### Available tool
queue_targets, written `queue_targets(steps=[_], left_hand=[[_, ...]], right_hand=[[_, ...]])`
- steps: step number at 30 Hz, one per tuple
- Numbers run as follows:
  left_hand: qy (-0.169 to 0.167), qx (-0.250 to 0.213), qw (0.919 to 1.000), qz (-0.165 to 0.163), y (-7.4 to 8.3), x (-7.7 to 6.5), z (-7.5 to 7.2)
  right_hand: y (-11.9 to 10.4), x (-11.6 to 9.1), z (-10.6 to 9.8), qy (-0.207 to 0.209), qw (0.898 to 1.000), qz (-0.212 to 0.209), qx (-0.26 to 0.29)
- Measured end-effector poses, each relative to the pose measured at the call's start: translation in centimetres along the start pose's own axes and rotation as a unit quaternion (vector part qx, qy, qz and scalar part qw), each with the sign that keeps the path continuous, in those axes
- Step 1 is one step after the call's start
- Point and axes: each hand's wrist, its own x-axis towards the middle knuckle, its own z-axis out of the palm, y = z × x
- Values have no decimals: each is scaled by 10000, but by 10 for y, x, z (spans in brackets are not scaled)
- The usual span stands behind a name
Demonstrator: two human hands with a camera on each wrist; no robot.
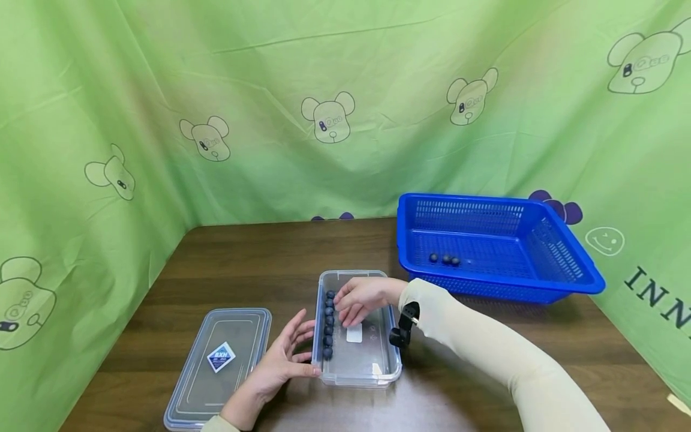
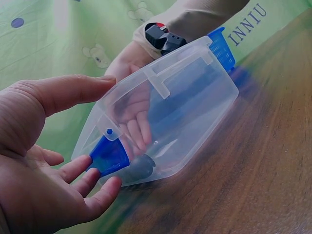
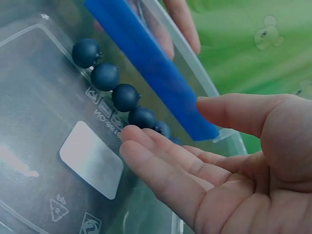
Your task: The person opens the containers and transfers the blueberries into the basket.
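Observation:
A clear plastic container (image 1: 372, 354) stands on the table, with several blueberries (image 3: 125, 97) lined up along its left wall. My right hand (image 1: 363, 300) reaches down inside it, fingers extended beside the row and holding nothing. In the right wrist view the fingertips (image 3: 134, 148) are close to the berries at one end of the row. At the container's left side is my left hand (image 2: 53, 146), its thumb at the rim and its other fingers loosely spread by the blue clip (image 2: 108, 157). A white label (image 1: 354, 333) shows on the container floor.
A clear lid (image 1: 216, 384) with a blue-and-white sticker lies to the left. At the back right stands a blue plastic basket (image 1: 486, 287) with 3 blueberries (image 1: 446, 259) in it. A green printed curtain (image 1: 270, 72) hangs behind the wooden table (image 1: 243, 258).

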Motion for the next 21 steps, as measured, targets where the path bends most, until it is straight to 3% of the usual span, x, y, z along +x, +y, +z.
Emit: queue_targets(steps=[9, 21], left_hand=[[35, -52, 10000, -8, 1, -1, 0], [-18, -76, 9999, 63, 3, -1, 0]], right_hand=[[-1, 9, 9, 285, 9989, 317, 203], [8, 27, 21, 963, 9911, 121, 916]])
